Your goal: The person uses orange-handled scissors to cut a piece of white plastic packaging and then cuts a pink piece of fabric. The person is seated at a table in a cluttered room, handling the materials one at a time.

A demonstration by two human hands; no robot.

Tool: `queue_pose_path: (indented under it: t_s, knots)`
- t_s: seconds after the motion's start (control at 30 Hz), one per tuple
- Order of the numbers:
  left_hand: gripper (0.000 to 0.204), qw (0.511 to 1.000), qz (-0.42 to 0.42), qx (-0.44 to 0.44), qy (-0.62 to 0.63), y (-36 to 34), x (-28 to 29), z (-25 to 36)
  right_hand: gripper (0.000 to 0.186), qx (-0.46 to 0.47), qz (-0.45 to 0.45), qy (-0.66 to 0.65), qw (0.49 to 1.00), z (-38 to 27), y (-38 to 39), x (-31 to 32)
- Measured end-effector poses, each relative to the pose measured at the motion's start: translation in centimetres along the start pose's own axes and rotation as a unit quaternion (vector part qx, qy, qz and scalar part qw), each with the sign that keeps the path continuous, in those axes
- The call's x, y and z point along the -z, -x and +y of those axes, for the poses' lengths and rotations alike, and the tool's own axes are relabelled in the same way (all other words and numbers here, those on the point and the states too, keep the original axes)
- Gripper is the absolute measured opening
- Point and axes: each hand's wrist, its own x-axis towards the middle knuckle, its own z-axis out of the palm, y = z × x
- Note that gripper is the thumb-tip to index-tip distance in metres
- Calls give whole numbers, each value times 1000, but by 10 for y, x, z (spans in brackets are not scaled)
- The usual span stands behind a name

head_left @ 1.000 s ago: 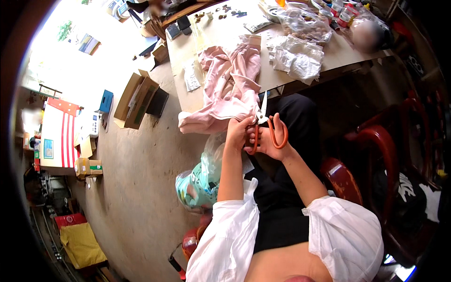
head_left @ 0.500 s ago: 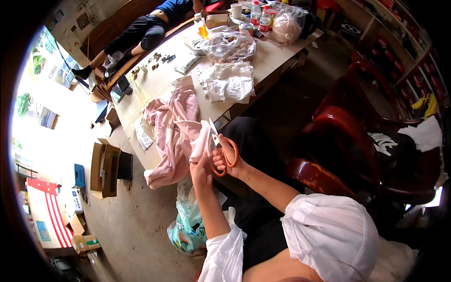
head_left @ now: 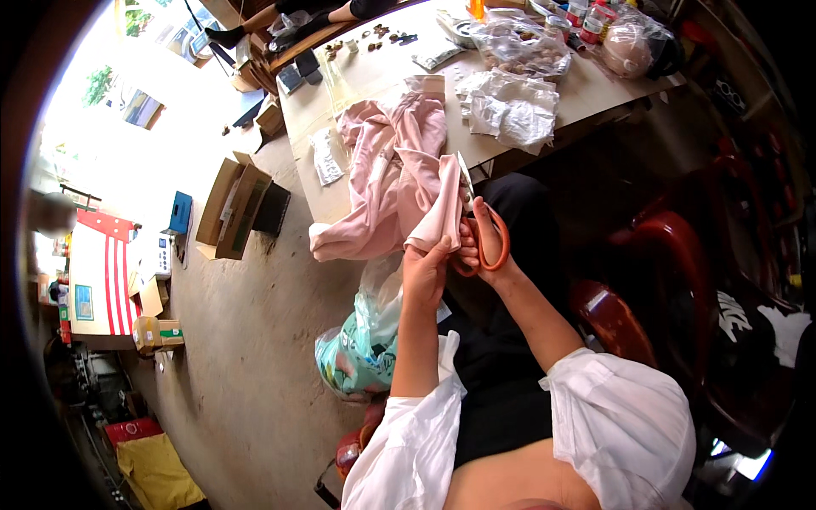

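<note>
A pink garment (head_left: 391, 174) lies over the near edge of a pale work table (head_left: 374, 85) and hangs down toward my lap. My left hand (head_left: 427, 265) grips a fold of the pink garment by its lower end. My right hand (head_left: 481, 238) holds orange-handled scissors (head_left: 484, 234), fingers through the loops. The metal blades point up along the fold's edge, right beside my left hand.
White crumpled cloth (head_left: 510, 106), clear plastic bags (head_left: 518, 42) and small items lie on the table. A plastic bag (head_left: 365, 340) of fabric sits on the floor by my left knee. Open cardboard boxes (head_left: 238, 204) stand left. A red chair (head_left: 671, 255) is at my right. Another person's legs (head_left: 297, 13) show beyond the table.
The view swung, so the table and garment shifted in frame. Both hands stay together on the pink fold, the scissors still at its edge.
</note>
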Motion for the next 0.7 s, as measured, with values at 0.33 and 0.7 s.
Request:
queue_pose_path:
  t_s: [0.33,0.7]
  knots:
    - [30,996,-15,56,63,-35,18,5,66,-91,-97,18,991,-21,17,-2]
    - [42,997,-43,65,2,-11,12,-2,73,-63,-57,-7,996,-29,9,-3]
